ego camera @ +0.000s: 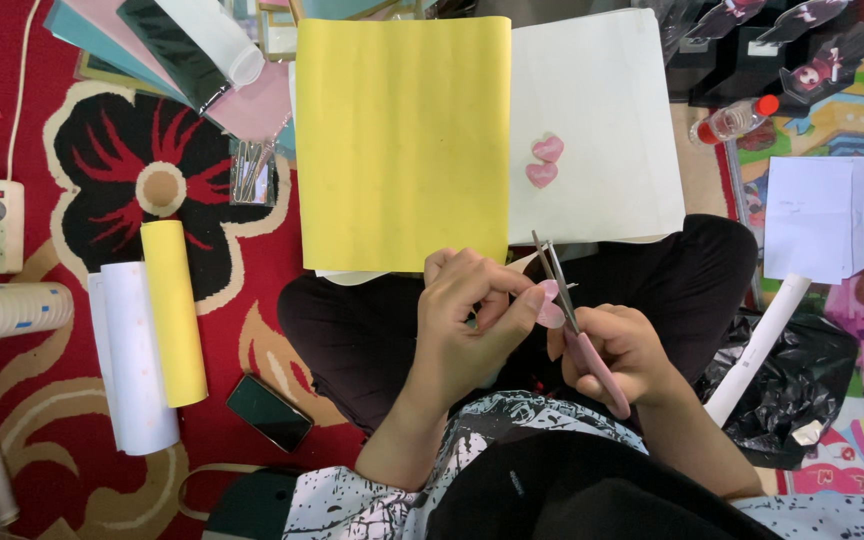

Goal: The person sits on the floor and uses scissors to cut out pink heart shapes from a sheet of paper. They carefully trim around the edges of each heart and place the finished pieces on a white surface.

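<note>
1. The right hand (624, 352) has its grip clenched around the pink handles of a pair of scissors (572, 325); the thin grey blades point up and away from the body, nearly closed, with their tips over the near edge of the paper sheets.
2. The left hand (472, 318) has its grip pinched on a small pink paper piece (550, 312), thumb and fingertips pressed on its left side.
3. The pink piece is small, rounded and pale pink, partly hidden by the fingers and the blades; its full outline cannot be made out. It sits between the two hands, touching the scissor blades just above the handles, held in the air over the person's lap in black trousers.
4. Just beyond the hands a large yellow paper sheet (402, 140) lies flat on the floor, overlapping a cream sheet (602, 90) to its right.
5. On the cream sheet, near its middle, lie two pink heart cut-outs (544, 162), one touching the other, well apart from the hands.
6. To the left, on the red patterned carpet (42, 470), a yellow paper roll (174, 312) lies beside a white paper roll (132, 355), and a dark phone (269, 412) lies near the person's knee.
7. To the right, a white roll (757, 350) leans on a black plastic bag (802, 385); a clear bottle with a red cap (734, 120) lies near the far right.
</note>
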